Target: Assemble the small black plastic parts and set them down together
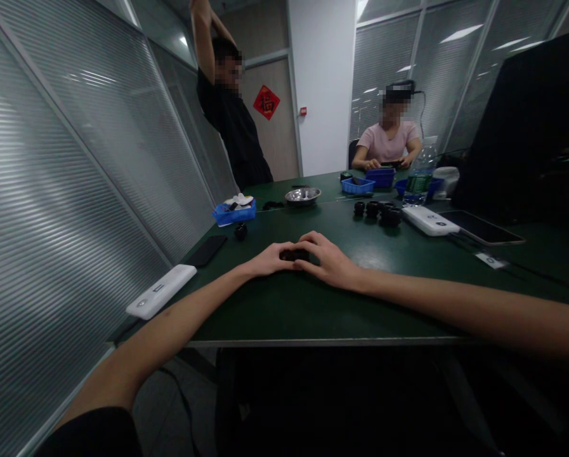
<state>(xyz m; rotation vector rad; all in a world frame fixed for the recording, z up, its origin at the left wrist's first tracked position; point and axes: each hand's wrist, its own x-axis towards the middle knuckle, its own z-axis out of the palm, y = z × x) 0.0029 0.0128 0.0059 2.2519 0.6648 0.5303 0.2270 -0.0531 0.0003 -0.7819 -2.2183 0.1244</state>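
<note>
Over the middle of the green table (274, 311), my left hand (271, 259) and my right hand (332, 264) meet around a small black object (294, 255). The fingers of both hands curl onto it from either side, thumbs toward me. Its exact kind is hard to make out because the fingers cover much of it. A round black part (240, 231) stands farther off to the left of my left hand. Several similar black parts (379, 212) are grouped beyond my right hand.
A blue bin (235, 212) and a metal bowl (303, 196) stand farther back. White power banks (163, 292) (429, 220), a phone (484, 228), a water bottle (420, 178) and a black monitor (526, 127) line the sides. One person (236, 133) stands; another (389, 141) sits opposite.
</note>
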